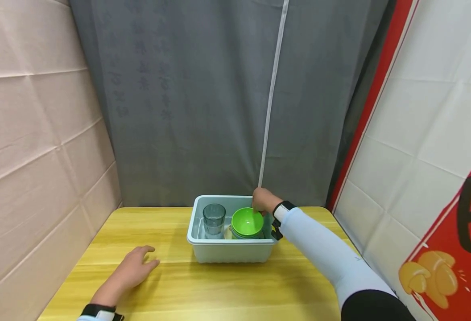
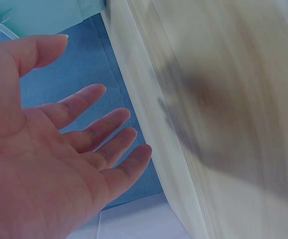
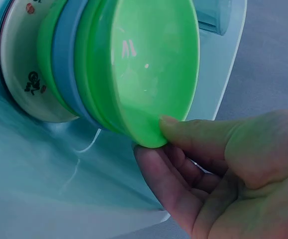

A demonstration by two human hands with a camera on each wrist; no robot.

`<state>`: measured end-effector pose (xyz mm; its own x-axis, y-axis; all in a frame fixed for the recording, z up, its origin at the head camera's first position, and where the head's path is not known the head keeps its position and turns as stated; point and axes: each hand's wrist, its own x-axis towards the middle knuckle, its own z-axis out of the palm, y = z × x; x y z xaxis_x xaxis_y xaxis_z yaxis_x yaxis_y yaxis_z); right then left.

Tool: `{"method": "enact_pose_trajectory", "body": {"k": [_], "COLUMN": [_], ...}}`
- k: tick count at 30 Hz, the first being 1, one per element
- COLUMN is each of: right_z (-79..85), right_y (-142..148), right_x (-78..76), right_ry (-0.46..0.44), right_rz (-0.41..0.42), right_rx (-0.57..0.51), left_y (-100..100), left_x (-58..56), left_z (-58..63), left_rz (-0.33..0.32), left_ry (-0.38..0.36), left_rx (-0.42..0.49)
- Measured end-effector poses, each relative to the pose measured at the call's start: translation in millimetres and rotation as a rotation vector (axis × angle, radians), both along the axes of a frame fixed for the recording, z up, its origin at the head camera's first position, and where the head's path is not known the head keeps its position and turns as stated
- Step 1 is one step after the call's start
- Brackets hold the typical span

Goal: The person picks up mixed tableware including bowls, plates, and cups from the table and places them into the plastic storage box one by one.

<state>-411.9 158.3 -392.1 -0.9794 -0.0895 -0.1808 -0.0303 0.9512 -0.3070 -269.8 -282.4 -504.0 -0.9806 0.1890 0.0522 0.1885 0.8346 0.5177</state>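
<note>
My right hand (image 1: 264, 201) reaches over the right side of a pale blue-grey plastic basin (image 1: 232, 253). In the right wrist view its thumb and fingers pinch the rim of a bright green bowl (image 3: 156, 64), the top one of a stack. Below that bowl sit more green ones and a blue bowl (image 3: 66, 55). At the bottom of the stack is a white dish with small printed figures (image 3: 27, 74). A clear drinking glass (image 1: 214, 216) stands in the basin, left of the bowls. My left hand (image 1: 133, 269) hovers over the table, palm bare, fingers loosely spread, holding nothing.
The basin stands on a yellow wood-grain table (image 1: 171, 290), near its far edge. Behind hangs a grey curtain (image 1: 191, 111) with a white strip. Pale cloth walls (image 1: 39, 133) close in the left side, and a white and red printed sheet (image 1: 428, 133) the right.
</note>
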Motion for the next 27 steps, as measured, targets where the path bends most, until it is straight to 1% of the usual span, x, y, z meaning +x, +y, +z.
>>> {"method": "enact_pose_trajectory", "body": {"k": [6, 13, 21, 24, 27], "right_z": [-5.3, -3.5, 0.1, 0.4, 3.4], "right_y": [0.9, -3.2, -7.8, -6.3, -0.5], "right_x": [4.0, 3.4, 3.9, 4.3, 10.1], "right_ry": [0.014, -0.008, 0.008, 0.013, 0.026], "right_rz": [-0.017, -0.066, -0.062, -0.056, -0.023], "right_rx": [-0.009, 0.068, 0.104, 0.096, 0.070], "left_y": [3.6, 5.4, 9.7, 11.7, 14.1], "left_x": [2.7, 5.0, 4.4, 3.6, 2.1], "left_z": [0.7, 1.8, 5.0, 5.4, 6.8], "left_rz": [0.011, 0.006, 0.017, 0.016, 0.005], "left_ry": [-0.042, -0.042, -0.076, -0.083, -0.075], "left_rx": [0.032, 0.041, 0.058, 0.058, 0.056]}}
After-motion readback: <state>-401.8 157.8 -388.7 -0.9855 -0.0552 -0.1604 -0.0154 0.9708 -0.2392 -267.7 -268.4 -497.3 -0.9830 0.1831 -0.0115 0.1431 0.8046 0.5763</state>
